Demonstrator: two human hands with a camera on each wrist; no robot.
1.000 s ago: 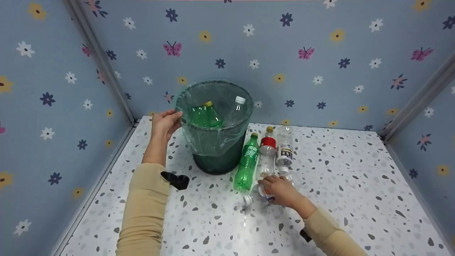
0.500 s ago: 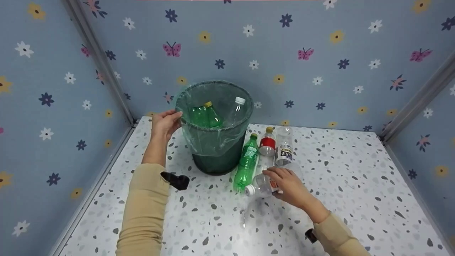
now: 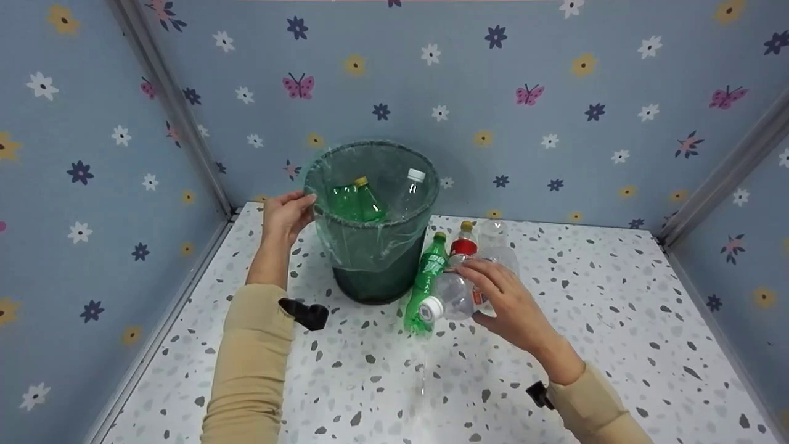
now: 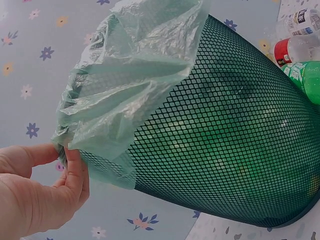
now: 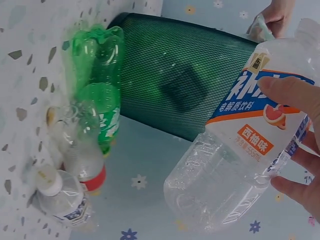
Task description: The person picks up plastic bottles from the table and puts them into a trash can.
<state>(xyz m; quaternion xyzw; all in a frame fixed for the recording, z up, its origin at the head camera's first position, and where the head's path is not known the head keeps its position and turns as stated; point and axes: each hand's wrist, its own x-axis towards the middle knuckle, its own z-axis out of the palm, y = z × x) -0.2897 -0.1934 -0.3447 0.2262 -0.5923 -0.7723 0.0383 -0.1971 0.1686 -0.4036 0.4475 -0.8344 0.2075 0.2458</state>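
My right hand (image 3: 502, 302) grips a clear empty bottle (image 3: 459, 296) with a white cap and an orange-and-blue label (image 5: 250, 120), held on its side above the table. My left hand (image 3: 285, 214) pinches the rim of a dark green mesh bin (image 3: 373, 271) lined with a pale green plastic bag (image 4: 125, 85). In the bin a green bottle (image 3: 360, 200) and a clear bottle (image 3: 410, 191) stand up. Beside the bin lie a green bottle (image 3: 425, 280), a red-labelled bottle (image 3: 463, 243) and a clear bottle (image 3: 493, 233).
The speckled white table (image 3: 616, 320) is closed in by blue flowered walls (image 3: 524, 111) at the back and both sides. Black wrist straps (image 3: 305, 312) sit on both beige sleeves.
My right hand has lifted the clear bottle off the table and carried it up and back toward the bin. The left hand has stayed on the bin's rim.
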